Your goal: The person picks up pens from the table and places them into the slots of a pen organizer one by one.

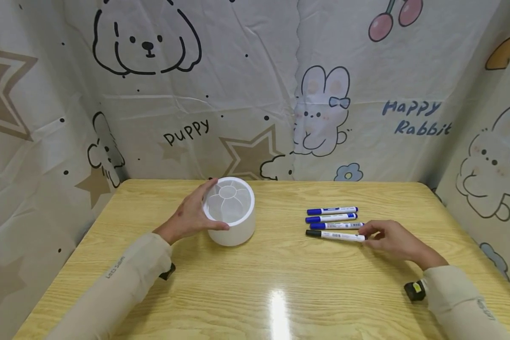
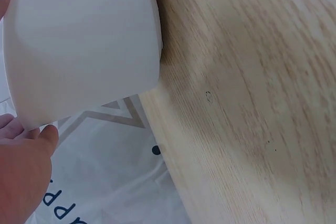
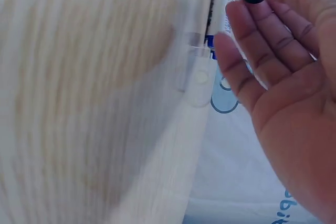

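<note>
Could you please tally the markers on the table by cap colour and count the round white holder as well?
Blue-capped markers: 3
Black-capped marker: 1
White round holder: 1
Total: 5

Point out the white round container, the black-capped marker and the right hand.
white round container (image 1: 233,231), head view, front of its side wall.
black-capped marker (image 1: 337,236), head view, middle of its barrel.
right hand (image 1: 393,241), head view, back of the hand.

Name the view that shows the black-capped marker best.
The head view: the black-capped marker lies whole on the table, right hand at its end. The right wrist view shows a blurred stretch; the left wrist view, nothing.
</note>
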A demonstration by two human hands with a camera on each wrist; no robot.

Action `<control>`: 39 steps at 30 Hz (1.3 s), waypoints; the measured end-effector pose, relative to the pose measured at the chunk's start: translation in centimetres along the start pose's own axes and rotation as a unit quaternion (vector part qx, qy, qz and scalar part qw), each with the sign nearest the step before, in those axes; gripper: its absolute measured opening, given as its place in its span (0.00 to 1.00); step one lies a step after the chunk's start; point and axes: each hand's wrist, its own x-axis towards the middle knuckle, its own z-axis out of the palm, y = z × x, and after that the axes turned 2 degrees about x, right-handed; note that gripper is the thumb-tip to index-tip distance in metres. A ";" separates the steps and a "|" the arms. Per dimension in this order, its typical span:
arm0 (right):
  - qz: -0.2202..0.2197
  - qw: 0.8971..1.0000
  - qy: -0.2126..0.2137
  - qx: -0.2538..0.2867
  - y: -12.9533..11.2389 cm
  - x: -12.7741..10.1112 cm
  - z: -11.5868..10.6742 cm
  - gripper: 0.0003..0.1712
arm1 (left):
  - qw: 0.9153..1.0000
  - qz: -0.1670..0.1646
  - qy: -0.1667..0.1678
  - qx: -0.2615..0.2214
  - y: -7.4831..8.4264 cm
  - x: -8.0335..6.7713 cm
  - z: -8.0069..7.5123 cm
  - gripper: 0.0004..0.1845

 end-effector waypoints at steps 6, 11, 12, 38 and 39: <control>-0.019 0.997 0.027 0.067 -0.2 -0.2 -0.4 0.13 | 1.000 -0.003 0.000 0.004 0.0 -0.1 -0.1 0.67; -0.005 0.992 0.067 0.104 -0.6 -0.2 -0.2 0.15 | 1.000 -0.004 -0.001 0.006 0.0 0.0 -0.1 0.67; -0.003 0.991 0.075 0.107 -0.7 -0.1 -0.2 0.16 | 1.000 -0.005 -0.001 0.007 0.0 0.0 -0.1 0.67; -0.006 0.955 0.217 0.204 -3.2 1.6 0.2 0.21 | 1.000 -0.015 0.002 0.001 0.3 -0.2 -0.1 0.67; -0.008 0.953 0.220 0.209 -3.3 1.7 0.2 0.20 | 1.000 -0.014 0.002 0.001 0.3 -0.2 -0.1 0.67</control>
